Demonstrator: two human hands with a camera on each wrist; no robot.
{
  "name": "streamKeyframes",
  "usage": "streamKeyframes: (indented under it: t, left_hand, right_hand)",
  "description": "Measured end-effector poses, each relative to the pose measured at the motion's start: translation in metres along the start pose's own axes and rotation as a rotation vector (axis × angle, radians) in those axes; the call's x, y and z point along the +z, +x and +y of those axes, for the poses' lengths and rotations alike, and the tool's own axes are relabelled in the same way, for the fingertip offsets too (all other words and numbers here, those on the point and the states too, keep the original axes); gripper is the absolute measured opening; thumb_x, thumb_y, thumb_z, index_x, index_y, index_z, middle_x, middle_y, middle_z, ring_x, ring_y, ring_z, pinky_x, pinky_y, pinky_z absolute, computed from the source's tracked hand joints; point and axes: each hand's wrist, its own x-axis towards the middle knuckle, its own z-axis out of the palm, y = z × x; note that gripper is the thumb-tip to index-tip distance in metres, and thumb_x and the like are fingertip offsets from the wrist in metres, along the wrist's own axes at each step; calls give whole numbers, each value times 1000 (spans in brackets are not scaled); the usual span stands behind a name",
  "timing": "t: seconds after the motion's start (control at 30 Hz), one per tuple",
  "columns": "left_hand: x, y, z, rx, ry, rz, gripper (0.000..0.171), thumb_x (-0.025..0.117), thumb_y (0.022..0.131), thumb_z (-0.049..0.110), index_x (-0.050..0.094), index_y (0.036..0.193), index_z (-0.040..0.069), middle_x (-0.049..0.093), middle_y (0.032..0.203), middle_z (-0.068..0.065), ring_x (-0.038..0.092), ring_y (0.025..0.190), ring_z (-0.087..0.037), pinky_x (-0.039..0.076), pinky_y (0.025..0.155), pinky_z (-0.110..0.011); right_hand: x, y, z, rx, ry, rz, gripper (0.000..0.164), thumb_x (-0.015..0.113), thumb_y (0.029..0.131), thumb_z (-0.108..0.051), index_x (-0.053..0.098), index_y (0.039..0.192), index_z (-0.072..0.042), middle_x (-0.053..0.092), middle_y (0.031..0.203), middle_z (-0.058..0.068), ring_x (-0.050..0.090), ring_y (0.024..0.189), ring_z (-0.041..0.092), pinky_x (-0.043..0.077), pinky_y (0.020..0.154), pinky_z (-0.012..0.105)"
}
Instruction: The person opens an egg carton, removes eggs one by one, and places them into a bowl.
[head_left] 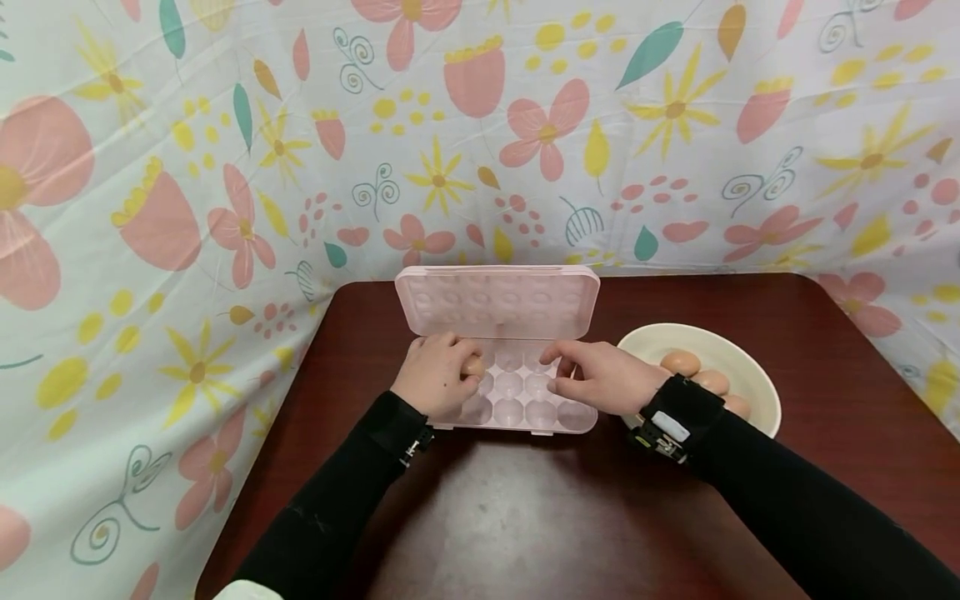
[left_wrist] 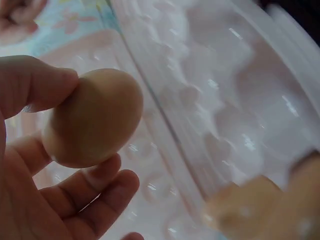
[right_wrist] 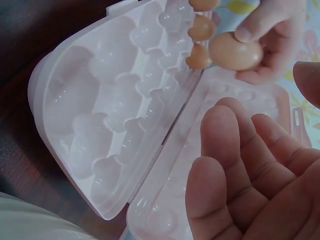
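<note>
My left hand [head_left: 437, 377] pinches a brown egg [left_wrist: 97, 117] between thumb and fingers, above the left end of a pink plastic egg carton [head_left: 508, 412]. The carton lies with its lid [head_left: 497, 305] raised at the back. Close to the held egg, the right wrist view shows brown eggs [right_wrist: 201, 28] sitting in a row of cups at the carton's left end. Over the right end hovers my right hand [head_left: 603, 377], fingers loosely bent and nothing in them. Its palm and fingers [right_wrist: 220, 130] show in the right wrist view.
Right of the carton stands a cream bowl [head_left: 763, 392] with several brown eggs [head_left: 681, 362], partly covered by my right wrist. Both rest on a dark reddish-brown table [head_left: 487, 517]. A flower-patterned cloth [head_left: 480, 192] hangs behind and along the left.
</note>
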Motion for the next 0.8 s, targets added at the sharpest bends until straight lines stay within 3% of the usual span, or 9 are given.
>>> streamKeyframes:
  t: [0.13,0.27,0.43,0.63,0.8]
  left_hand:
    - [4,-3,-10,-53,-11,-26,17,59,95,21,69,108,24,61,103,1,55,102,-25,39,96,-51]
    - [11,-5,-16,-68,16,-16,16,56,97,17,70,104,22,59,98,0,54,97,-27,40,94,-51]
    - [23,-6,-20,-71,83,-42,15,58,99,18,69,108,20,62,104,-6,54,110,-34,40,97,-54]
    - [30,-7,-23,-96,115,-132,12,61,99,21,69,108,23,63,113,-7,52,118,-33,41,99,-54]
    - [33,-6,-25,-67,117,-114,13,63,96,18,69,107,22,64,113,-6,53,121,-32,41,102,-52]
  right_hand:
    - [2,-1,1,-7,-2,-2,27,66,96,-28,62,122,-21,63,89,-8,60,76,11,49,72,33]
    - [5,0,1,-29,-2,4,25,67,96,-26,62,119,-21,63,89,-8,60,78,11,49,74,33]
    - [5,0,1,-37,-5,9,22,67,96,-25,63,117,-21,63,89,-8,59,78,10,49,74,33]
    - [3,-1,5,-28,-13,9,20,67,97,-26,64,116,-24,63,88,-9,59,77,9,49,73,32]
    - [1,-1,7,2,3,-2,20,67,97,-27,65,116,-22,63,88,-7,60,77,13,49,71,33]
